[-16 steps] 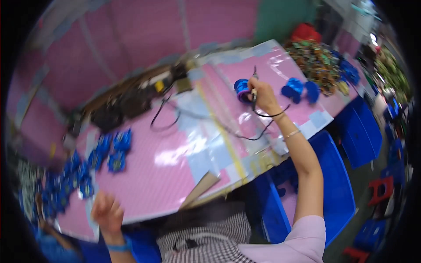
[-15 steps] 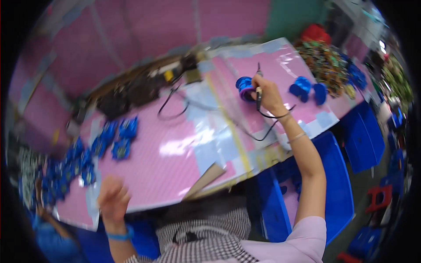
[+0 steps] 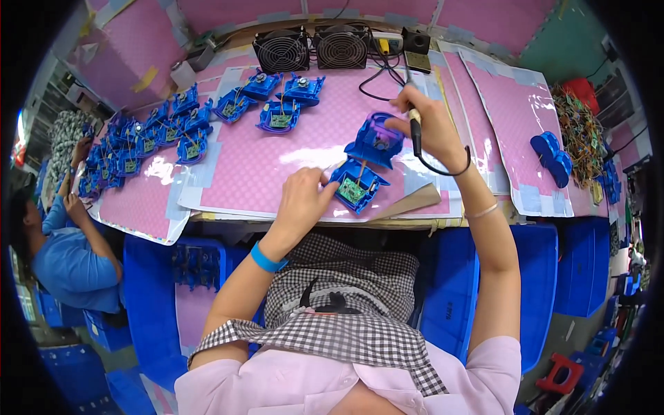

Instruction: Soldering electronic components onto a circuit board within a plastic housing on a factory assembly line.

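Note:
A blue plastic housing lies opened in two halves near the table's front edge. Its lower half (image 3: pixel 354 190) shows a green circuit board, and thin wires run up to the upper half (image 3: pixel 370 146), which has a purple ring. My left hand (image 3: pixel 304 198) has its thumb and fingers closed at the left edge of the lower half. In my right hand (image 3: pixel 432 124) is a soldering iron (image 3: pixel 416 124), its cable looping round by the wrist. The right fingertips also reach the purple ring; their exact hold is blurred.
Several opened blue housings (image 3: pixel 280 117) stand at the left. Two black fans (image 3: pixel 342 48) and a soldering stand (image 3: pixel 416 52) line the back. A closed housing (image 3: pixel 551 159) and a wire heap (image 3: pixel 584 131) are at right. Blue bins (image 3: pixel 449 290) sit below; another person (image 3: pixel 76 256) works at far left.
My right hand has brought a blue housing from the table's right part to the middle, where it now lies opened. My left hand has come over to it. The view has turned.

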